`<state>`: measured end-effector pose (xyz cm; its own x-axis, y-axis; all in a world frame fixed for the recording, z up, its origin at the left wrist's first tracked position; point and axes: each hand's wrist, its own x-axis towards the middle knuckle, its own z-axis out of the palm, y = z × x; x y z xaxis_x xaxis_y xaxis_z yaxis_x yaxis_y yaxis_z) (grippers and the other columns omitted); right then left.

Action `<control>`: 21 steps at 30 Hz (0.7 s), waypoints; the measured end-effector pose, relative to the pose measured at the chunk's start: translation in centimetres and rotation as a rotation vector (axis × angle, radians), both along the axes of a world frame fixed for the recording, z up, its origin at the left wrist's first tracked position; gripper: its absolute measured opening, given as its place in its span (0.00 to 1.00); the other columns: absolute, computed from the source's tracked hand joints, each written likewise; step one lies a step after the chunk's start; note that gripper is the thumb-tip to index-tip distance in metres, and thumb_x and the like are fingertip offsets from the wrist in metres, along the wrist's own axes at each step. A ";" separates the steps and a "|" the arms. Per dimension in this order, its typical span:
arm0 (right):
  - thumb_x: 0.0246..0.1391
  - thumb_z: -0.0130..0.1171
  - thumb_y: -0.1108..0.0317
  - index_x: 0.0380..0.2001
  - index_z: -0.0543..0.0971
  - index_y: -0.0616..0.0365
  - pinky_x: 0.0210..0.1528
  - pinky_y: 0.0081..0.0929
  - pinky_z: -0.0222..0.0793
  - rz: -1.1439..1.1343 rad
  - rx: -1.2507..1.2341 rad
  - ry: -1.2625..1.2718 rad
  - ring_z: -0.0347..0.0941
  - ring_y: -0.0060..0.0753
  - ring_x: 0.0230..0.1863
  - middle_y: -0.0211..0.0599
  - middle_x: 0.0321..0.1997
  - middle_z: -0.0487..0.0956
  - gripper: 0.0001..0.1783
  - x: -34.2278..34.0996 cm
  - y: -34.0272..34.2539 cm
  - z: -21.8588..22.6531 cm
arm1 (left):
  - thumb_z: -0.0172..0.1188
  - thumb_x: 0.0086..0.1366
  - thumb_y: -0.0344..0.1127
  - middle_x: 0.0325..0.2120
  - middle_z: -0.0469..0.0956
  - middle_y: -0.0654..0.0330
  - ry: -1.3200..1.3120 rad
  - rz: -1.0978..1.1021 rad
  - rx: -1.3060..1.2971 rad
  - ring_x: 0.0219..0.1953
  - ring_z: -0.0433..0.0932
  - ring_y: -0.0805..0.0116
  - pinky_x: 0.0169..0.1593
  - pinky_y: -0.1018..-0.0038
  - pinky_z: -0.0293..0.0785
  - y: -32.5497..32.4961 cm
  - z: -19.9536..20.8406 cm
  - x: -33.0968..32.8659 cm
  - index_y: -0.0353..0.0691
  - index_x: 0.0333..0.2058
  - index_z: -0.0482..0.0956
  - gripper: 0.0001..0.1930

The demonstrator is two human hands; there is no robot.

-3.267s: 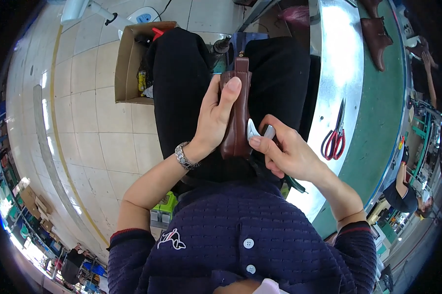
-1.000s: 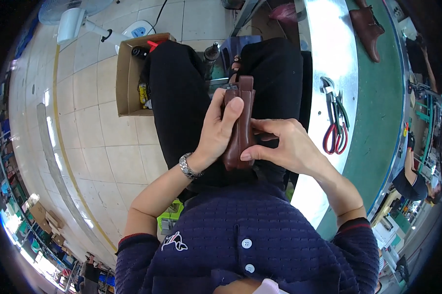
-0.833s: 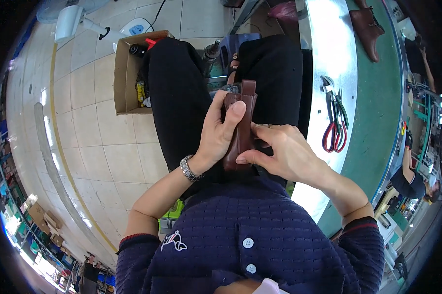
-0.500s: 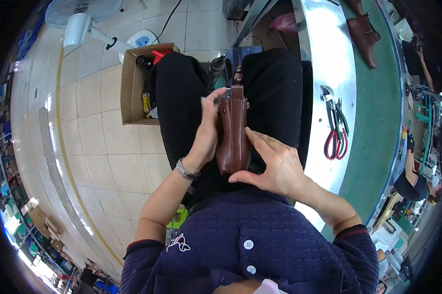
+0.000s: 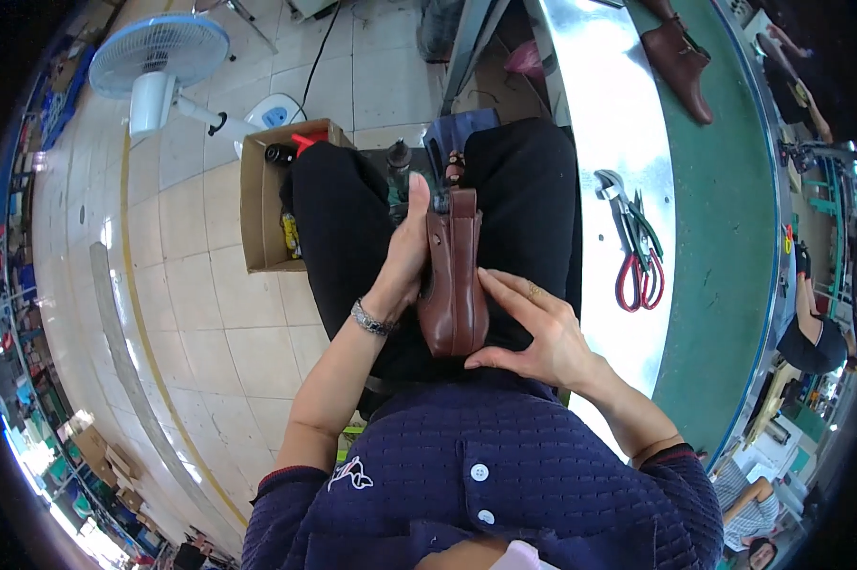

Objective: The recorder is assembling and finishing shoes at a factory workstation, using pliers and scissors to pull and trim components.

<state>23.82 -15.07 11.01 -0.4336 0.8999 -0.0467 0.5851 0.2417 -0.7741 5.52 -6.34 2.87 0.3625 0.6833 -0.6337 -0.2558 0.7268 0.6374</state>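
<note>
A brown leather ankle boot (image 5: 455,294) stands between my thighs, with a seam down the side facing me and a loop at its top. My left hand (image 5: 407,242) lies along its left side, thumb pointing up and most fingers hidden behind the leather. On the right, the fingers of my right hand (image 5: 540,328) press the boot's side while the thumb touches its lower end. Past the boot, a dark bottle-like thing (image 5: 398,171) is partly covered by my hand and legs.
To my right, red-handled scissors and pliers (image 5: 640,256) lie on a metal bench top (image 5: 604,104). Beyond it, another brown boot (image 5: 683,71) rests on a green surface (image 5: 723,285). Left of my knee are a cardboard box (image 5: 257,214) and a white fan (image 5: 158,71).
My left thumb and fingers have come away from the boot's top edge, and the thumb now points up. The boot sits slightly lower in the picture; the whole view has shifted too.
</note>
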 end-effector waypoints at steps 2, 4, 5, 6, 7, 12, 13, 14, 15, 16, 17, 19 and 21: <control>0.37 0.75 0.47 0.60 0.68 0.66 0.59 0.39 0.70 -0.021 0.049 0.062 0.72 0.53 0.57 0.56 0.59 0.71 0.51 0.7 1.2 1.4 | 0.31 0.61 0.78 0.27 0.79 0.57 -0.020 -0.002 0.037 0.28 0.80 0.66 0.37 0.72 0.79 1.7 2.3 0.7 0.36 0.34 0.77 0.45; 0.36 0.76 0.50 0.60 0.68 0.66 0.59 0.37 0.69 -0.075 0.086 0.111 0.71 0.52 0.59 0.55 0.60 0.70 0.50 1.2 2.9 2.9 | 0.31 0.63 0.76 0.26 0.79 0.57 -0.045 0.036 0.111 0.28 0.80 0.66 0.38 0.72 0.79 4.6 3.8 1.6 0.35 0.34 0.76 0.44; 0.36 0.76 0.49 0.60 0.68 0.66 0.59 0.37 0.69 -0.099 0.122 0.125 0.71 0.52 0.59 0.54 0.60 0.70 0.50 1.4 3.8 3.6 | 0.35 0.66 0.72 0.29 0.79 0.55 -0.096 0.027 0.139 0.32 0.80 0.64 0.40 0.71 0.79 6.0 4.5 1.8 0.34 0.37 0.75 0.40; 0.36 0.76 0.49 0.60 0.68 0.65 0.59 0.37 0.69 -0.133 0.161 0.132 0.71 0.52 0.59 0.54 0.61 0.70 0.50 1.7 4.7 4.2 | 0.35 0.66 0.72 0.29 0.79 0.55 -0.099 0.013 0.165 0.32 0.80 0.64 0.40 0.71 0.79 7.2 5.0 2.5 0.34 0.37 0.75 0.40; 0.36 0.76 0.49 0.60 0.68 0.65 0.59 0.37 0.69 -0.144 0.190 0.134 0.71 0.52 0.59 0.54 0.61 0.70 0.50 2.0 5.4 4.8 | 0.36 0.64 0.74 0.29 0.79 0.56 -0.181 -0.010 0.175 0.31 0.80 0.67 0.40 0.72 0.79 8.4 5.7 3.2 0.36 0.39 0.76 0.41; 0.34 0.78 0.52 0.61 0.68 0.66 0.61 0.36 0.66 -0.263 0.307 0.120 0.69 0.49 0.62 0.51 0.63 0.69 0.52 3.8 7.8 7.4 | 0.35 0.61 0.77 0.26 0.78 0.56 -0.195 -0.084 0.344 0.28 0.80 0.67 0.36 0.73 0.78 12.4 11.1 6.7 0.38 0.40 0.74 0.42; 0.34 0.78 0.52 0.60 0.68 0.65 0.61 0.37 0.65 -0.280 0.319 0.151 0.69 0.50 0.62 0.51 0.63 0.69 0.51 4.3 7.8 7.9 | 0.36 0.61 0.77 0.27 0.78 0.56 -0.204 -0.110 0.361 0.29 0.80 0.67 0.36 0.73 0.78 12.9 11.8 7.4 0.37 0.39 0.74 0.42; 0.38 0.76 0.51 0.60 0.68 0.65 0.61 0.38 0.67 -0.294 0.337 0.161 0.68 0.52 0.61 0.53 0.61 0.70 0.49 4.8 7.7 8.4 | 0.36 0.61 0.77 0.27 0.78 0.56 -0.212 -0.139 0.388 0.29 0.80 0.67 0.36 0.73 0.78 12.9 12.2 7.9 0.37 0.39 0.74 0.42; 0.38 0.76 0.51 0.61 0.67 0.64 0.61 0.38 0.65 -0.270 0.357 0.168 0.67 0.53 0.62 0.53 0.62 0.68 0.49 5.4 7.4 8.4 | 0.36 0.61 0.77 0.28 0.78 0.56 -0.236 -0.152 0.362 0.30 0.80 0.67 0.36 0.73 0.78 12.7 12.1 8.3 0.37 0.39 0.74 0.42; 0.37 0.76 0.52 0.62 0.66 0.64 0.62 0.38 0.64 -0.243 0.396 0.172 0.66 0.53 0.63 0.53 0.64 0.67 0.50 6.2 7.5 8.0 | 0.37 0.60 0.77 0.28 0.78 0.56 -0.262 -0.167 0.354 0.30 0.80 0.67 0.37 0.73 0.78 13.1 12.1 8.9 0.37 0.39 0.74 0.43; 0.37 0.76 0.53 0.63 0.64 0.63 0.63 0.39 0.62 -0.242 0.359 0.192 0.64 0.54 0.64 0.53 0.65 0.65 0.52 6.6 7.4 7.9 | 0.37 0.60 0.78 0.29 0.78 0.56 -0.271 -0.178 0.284 0.31 0.79 0.66 0.38 0.72 0.78 12.9 12.5 8.9 0.37 0.40 0.74 0.43; 0.37 0.76 0.52 0.65 0.61 0.62 0.66 0.40 0.59 -0.259 0.320 0.175 0.61 0.53 0.66 0.53 0.67 0.62 0.54 7.3 6.9 6.6 | 0.36 0.60 0.78 0.32 0.78 0.55 -0.430 -0.243 0.150 0.35 0.79 0.63 0.41 0.68 0.77 12.1 11.7 8.3 0.37 0.40 0.75 0.44; 0.37 0.75 0.52 0.65 0.60 0.62 0.66 0.42 0.57 -0.303 0.283 0.122 0.59 0.52 0.67 0.52 0.68 0.61 0.55 9.3 6.0 3.9 | 0.33 0.63 0.75 0.35 0.77 0.52 -0.726 -0.366 0.012 0.40 0.76 0.57 0.48 0.64 0.73 11.3 11.1 9.3 0.36 0.42 0.74 0.42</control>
